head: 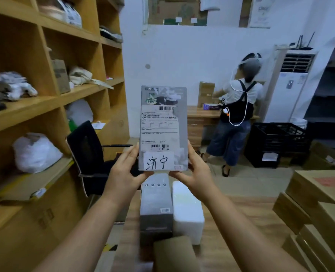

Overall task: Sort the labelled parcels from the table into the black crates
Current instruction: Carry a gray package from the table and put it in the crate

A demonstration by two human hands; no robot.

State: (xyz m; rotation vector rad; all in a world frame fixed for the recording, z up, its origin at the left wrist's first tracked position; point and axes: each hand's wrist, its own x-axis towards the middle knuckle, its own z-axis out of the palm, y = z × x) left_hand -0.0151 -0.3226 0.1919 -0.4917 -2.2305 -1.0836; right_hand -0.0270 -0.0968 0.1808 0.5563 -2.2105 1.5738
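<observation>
Both hands, L [123, 169] & R [197, 169], grip the parcel [163, 128] by its lower edges, held upright above the desk [231, 222], prob. to read its label [158, 161]. Crates [276, 142] sit well apart, far right.

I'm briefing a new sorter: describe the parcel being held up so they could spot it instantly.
Between the wooden shelving and the black crates, both hands hold a flat grey parcel upright. Unlike the grey box and white block below, it carries a handwritten white label.
</observation>
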